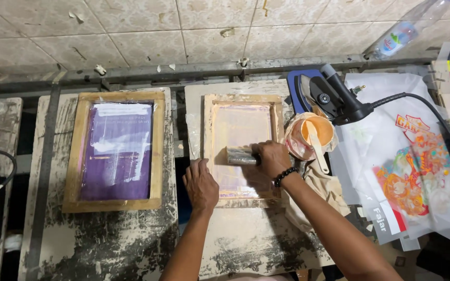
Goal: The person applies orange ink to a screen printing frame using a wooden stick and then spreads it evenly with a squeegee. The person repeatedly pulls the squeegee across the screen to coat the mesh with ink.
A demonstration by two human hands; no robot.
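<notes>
A wooden screen-printing frame (241,98) with a pinkish mesh lies on a worn white board in the middle. My right hand (272,158) is closed around a squeegee (238,155) that rests across the mesh, about halfway down. My left hand (200,184) presses flat on the frame's lower left corner, holding nothing. A black bead bracelet is on my right wrist.
A second wooden frame (115,151) with a purple screen lies on the left board. Right of my hand stands a tub of orange ink (316,132) with a spatula, a black heat gun (339,99) with cable, and printed transfer sheets (415,166). A tiled wall runs behind.
</notes>
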